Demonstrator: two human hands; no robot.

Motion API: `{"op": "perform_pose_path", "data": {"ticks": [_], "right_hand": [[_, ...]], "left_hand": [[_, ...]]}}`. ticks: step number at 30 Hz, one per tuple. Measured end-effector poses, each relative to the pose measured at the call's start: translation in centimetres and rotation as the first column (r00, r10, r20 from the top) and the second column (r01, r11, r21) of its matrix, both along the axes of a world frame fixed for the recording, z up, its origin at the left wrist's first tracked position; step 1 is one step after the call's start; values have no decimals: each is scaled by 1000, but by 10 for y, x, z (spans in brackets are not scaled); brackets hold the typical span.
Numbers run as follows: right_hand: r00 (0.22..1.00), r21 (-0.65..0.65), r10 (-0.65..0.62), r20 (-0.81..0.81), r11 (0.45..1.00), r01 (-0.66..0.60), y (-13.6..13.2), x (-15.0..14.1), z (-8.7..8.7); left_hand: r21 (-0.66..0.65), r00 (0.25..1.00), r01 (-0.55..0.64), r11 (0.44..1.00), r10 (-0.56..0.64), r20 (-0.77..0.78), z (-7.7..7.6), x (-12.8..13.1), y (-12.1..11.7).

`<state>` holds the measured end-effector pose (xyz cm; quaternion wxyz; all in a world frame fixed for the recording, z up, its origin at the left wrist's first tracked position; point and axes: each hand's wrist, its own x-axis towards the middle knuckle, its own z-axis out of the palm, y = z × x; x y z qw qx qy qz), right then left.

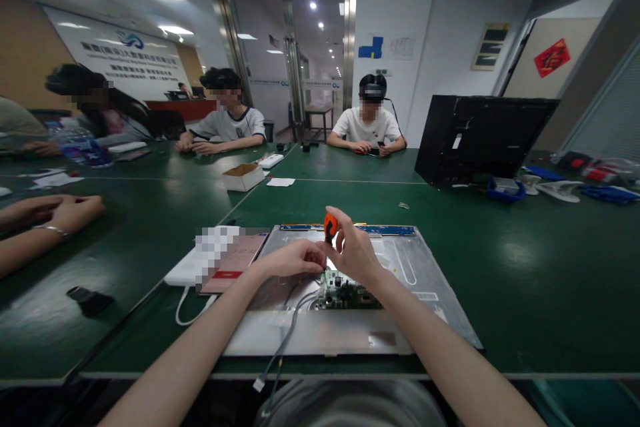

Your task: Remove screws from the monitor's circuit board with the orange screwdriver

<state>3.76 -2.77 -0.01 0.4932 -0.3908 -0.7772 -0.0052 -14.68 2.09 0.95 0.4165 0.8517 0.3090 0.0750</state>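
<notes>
My right hand (356,253) grips the orange-and-black handle of a screwdriver (331,227), which stands upright over a green circuit board (345,295). Curled beside the screwdriver's lower end, my left hand (299,257) has its fingertips pressed together at the board's upper left edge. Whatever those fingertips may pinch is hidden. The board sits on a flat metal-backed display panel (440,303) lying on the table. Grey cables (286,340) run from the board over the panel's front edge, ending in a white connector (259,384).
Left of the panel lie a white power bank (183,268) and a pinkish phone-like slab (245,250). A small box (243,177) stands farther back, and a black monitor (480,137) at right. Co-workers sit around the green table (530,307); one's forearms (55,223) rest at left.
</notes>
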Motion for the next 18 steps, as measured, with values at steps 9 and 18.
{"op": "perform_pose_path", "data": {"ticks": [9,18], "right_hand": [[998,-36,67,8,997,-67,-6,1,6],[999,42,38,-39,998,-36,-2,-2,2]], "left_hand": [[-28,1000,22,999,-22,20,-1,0,1],[2,1000,-9,1000,9,-8,3,0,-1]]}}
